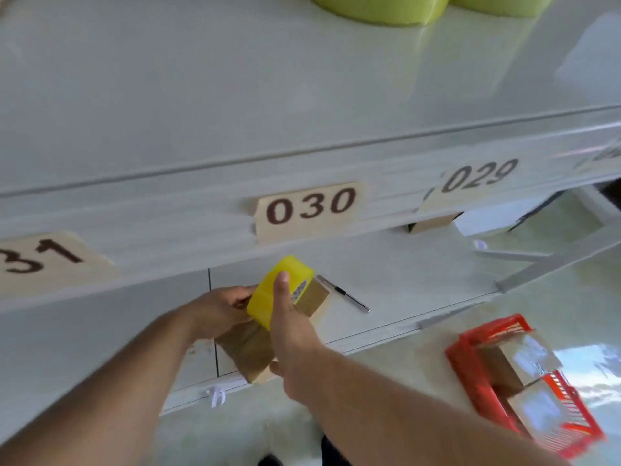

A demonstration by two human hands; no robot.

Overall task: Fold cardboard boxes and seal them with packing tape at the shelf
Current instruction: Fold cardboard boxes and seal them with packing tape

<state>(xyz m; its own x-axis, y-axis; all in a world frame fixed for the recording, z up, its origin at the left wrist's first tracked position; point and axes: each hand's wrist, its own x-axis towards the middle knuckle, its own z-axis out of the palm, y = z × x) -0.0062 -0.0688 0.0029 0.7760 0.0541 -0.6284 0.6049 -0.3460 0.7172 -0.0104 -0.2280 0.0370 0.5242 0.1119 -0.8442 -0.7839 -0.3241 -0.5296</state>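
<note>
Right hand (289, 331) nearest the camera, thumb up along the face of the yellow tape roll (268, 294), palm and fingers wrapped behind it: it grips the roll. The roll sits on top of the cardboard box (250, 351), touching it, with its lower edge at the box's upper face.

Left hand (225, 307) just left of the right hand, fingers curled against the roll's left side and the box's top; it seems to steady the box or hold the tape end, exact pinch hidden by the roll.

Box lies under and between both hands on the lower shelf (403, 274); long axis runs from near-left to far-right, far end poking out beyond the roll. My read: taping the seam is under way, and the pull should follow that axis, the right hand drawing the roll.

Beyond the right hand, a pen-like tool (342, 293), possibly a cutter, lies on the shelf, apart from the box.

Well right of the hands, a red basket (470, 371) with taped boxes inside.

Farther up, shelf labels 030 (311, 210) and 029 (480, 174).
</note>
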